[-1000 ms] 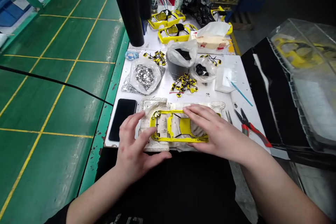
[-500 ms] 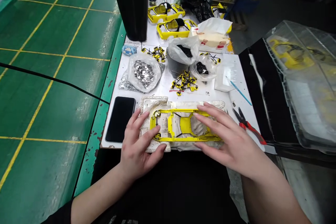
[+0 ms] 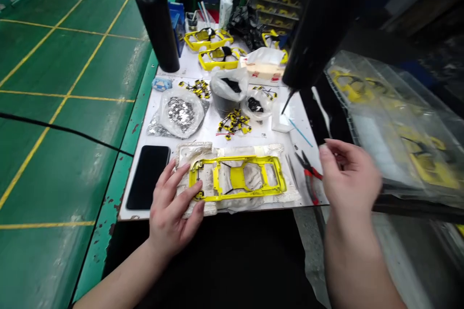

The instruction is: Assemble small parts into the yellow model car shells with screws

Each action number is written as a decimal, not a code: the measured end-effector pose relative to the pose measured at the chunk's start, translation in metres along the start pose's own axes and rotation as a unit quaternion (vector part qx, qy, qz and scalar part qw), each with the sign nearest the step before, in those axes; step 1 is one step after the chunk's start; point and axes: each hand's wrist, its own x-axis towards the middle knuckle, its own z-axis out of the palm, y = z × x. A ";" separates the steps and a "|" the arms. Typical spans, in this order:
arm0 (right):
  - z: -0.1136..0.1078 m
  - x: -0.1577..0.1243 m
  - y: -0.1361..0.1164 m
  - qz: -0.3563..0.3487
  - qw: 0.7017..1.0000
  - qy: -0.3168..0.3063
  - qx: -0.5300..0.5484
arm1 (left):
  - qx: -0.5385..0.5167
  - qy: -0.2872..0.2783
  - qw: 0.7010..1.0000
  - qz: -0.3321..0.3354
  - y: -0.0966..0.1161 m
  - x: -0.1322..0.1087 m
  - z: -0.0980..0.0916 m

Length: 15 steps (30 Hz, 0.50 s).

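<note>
Head view: left hand [image 3: 174, 207] spread flat on a yellow model-car frame [image 3: 239, 195]; right hand [image 3: 348, 178], now lifted off it, blurred, fingers curled, any hold unclear.

The person wears a black top [image 3: 224, 270], which fills the near middle of the view. The left hand [image 3: 174, 217] and right hand [image 3: 350, 178] are bare, and both forearms show bare, without sleeves.

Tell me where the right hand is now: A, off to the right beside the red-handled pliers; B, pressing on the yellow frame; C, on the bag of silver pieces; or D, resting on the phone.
A. The right hand is out to the right of the yellow frame, next to the red-handled pliers, and is not on the frame.
</note>
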 end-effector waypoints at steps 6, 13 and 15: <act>0.010 0.015 0.016 0.059 0.990 -0.130 0.009 | 0.026 0.032 0.999 0.015 -0.004 -0.005 0.004; 0.023 0.011 0.012 0.092 0.986 -0.116 0.081 | 0.015 0.056 0.998 0.009 -0.007 -0.008 0.008; 0.026 0.009 0.011 0.098 0.985 -0.113 0.087 | 0.016 0.059 0.998 0.014 -0.009 -0.008 0.008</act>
